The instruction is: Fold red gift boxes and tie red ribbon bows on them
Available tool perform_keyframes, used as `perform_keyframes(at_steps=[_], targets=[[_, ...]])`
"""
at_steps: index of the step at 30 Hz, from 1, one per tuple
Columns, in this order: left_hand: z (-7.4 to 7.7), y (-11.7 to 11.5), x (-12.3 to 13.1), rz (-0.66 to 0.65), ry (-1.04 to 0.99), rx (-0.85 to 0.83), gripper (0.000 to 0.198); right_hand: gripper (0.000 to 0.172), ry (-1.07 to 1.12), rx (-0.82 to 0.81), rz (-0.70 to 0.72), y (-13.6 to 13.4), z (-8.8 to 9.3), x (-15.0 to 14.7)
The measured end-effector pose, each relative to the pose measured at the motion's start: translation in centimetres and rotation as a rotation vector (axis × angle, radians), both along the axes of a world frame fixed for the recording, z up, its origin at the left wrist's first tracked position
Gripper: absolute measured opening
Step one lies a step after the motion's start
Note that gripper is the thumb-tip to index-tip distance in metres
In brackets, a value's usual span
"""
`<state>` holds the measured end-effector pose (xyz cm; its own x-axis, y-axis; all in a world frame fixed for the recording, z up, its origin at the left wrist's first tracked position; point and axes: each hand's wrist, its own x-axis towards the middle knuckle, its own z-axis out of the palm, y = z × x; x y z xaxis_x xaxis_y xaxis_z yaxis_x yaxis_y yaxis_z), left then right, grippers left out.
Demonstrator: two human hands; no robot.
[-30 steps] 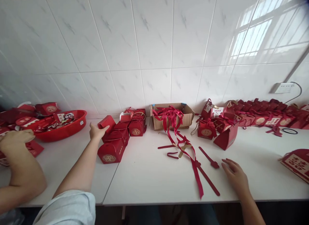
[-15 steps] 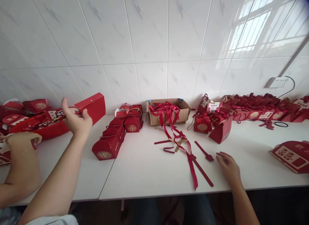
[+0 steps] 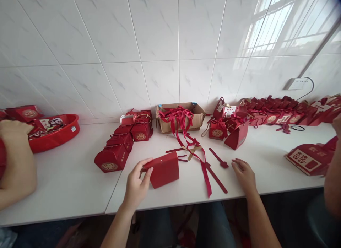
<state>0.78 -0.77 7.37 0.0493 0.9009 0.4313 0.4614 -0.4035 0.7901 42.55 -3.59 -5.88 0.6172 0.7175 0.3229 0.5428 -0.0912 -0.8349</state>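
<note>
The red box (image 3: 165, 171) is in the left hand (image 3: 136, 184), pinched at its near left upper corner between thumb and fingers, just above or on the front part of the white table (image 3: 80, 177); whether its lower edge touches the surface is hard to tell. The right hand (image 3: 244, 176) is well apart from the left, its fingers loosely bent and free of the box, resting on the tabletop to the right.

Behind the box stands an open cardboard carton (image 3: 165, 128), heaped with dark red ribbons (image 3: 178, 117) that spill over its front wall. One long ribbon tail (image 3: 205, 178) trails towards the table's front edge. At the left, a red basin (image 3: 57, 141) holds printed packets (image 3: 52, 123); a co-worker's arm (image 3: 18, 166) hides its left end.

Between the box and the right hand lie that tail, a long red strip (image 3: 217, 178) and a shorter strip (image 3: 218, 157), whose knobbed end is near the fingertips. A line of tied boxes (image 3: 110, 159) runs back towards the wall left of the carton. Rows of finished-looking gift boxes (image 3: 279, 114) crowd the far right, with a black ring (image 3: 297, 128) in front. Nearer, another person's arm (image 3: 333, 170) partly covers a large patterned box (image 3: 306, 162).
</note>
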Motion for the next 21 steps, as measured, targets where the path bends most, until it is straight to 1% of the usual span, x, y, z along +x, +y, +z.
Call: perform_keyframes(at_steps=[1, 3, 6, 8, 10, 13, 16, 18, 21], targets=[[-0.6, -0.4, 0.1, -0.005, -0.018, -0.037, 0.032, 0.039, 0.003, 0.004, -0.001, 0.0, 0.0, 0.0], [-1.0, -1.2, 0.2, 0.002, -0.059, -0.083, 0.033, 0.039, 0.005, 0.018, -0.004, 0.0, 0.0, 0.0], [-0.8, -2.4, 0.3, 0.003, -0.081, -0.098, 0.029, 0.037, -0.008, 0.057, -0.015, 0.0, 0.6, -0.7], [-0.5, -3.0, 0.5, -0.012, -0.060, -0.071, 0.023, 0.035, -0.023, 0.092, 0.000, 0.4, 1.5, -1.7], [-0.5, -3.4, 0.8, -0.029, -0.041, -0.034, 0.018, 0.032, -0.047, 0.124, 0.057, 1.2, 2.8, -3.2], [-0.9, -3.7, 1.3, -0.015, -0.042, -0.003, 0.017, 0.024, -0.108, 0.136, 0.217, 3.7, 4.8, -5.9], [-1.6, -3.6, 1.6, 0.031, -0.056, 0.017, 0.017, 0.019, -0.150, 0.101, 0.379, 7.2, 6.2, -8.4], [-1.9, -3.5, 1.8, 0.040, -0.062, 0.028, 0.017, 0.017, -0.145, 0.070, 0.423, 9.4, 6.5, -9.7], [-2.2, -3.2, 1.9, 0.047, -0.062, 0.020, 0.016, 0.007, -0.077, 0.038, 0.430, 11.7, 6.3, -10.9]])
